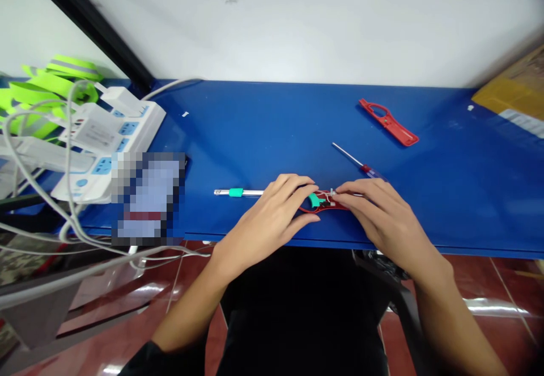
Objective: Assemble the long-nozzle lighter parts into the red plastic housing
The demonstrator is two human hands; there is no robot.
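Note:
A red tool housing (pixel 325 206) lies open near the front edge of the blue table, with a green part (pixel 315 200), thin wires and small black pieces inside. My left hand (pixel 272 212) is closed around its left end, thumb below and fingers above. At the right end, my right hand (pixel 382 212) has its fingers pressed together on the housing and wires. A silver rod with a green sleeve (pixel 236 192) extends left from beneath my left hand. Behind my right hand lies a screwdriver (pixel 359 162). The matching red cover (pixel 389 122) rests farther back.
On the left, a white power strip (pixel 147 124) holds plugs and cables, with yellow-green straps (pixel 38 90) behind it. A pixelated phone (pixel 153 195) lies beside it. A cardboard box (pixel 516 90) sits at the right. The blue table (pixel 255 127) meets a white wall.

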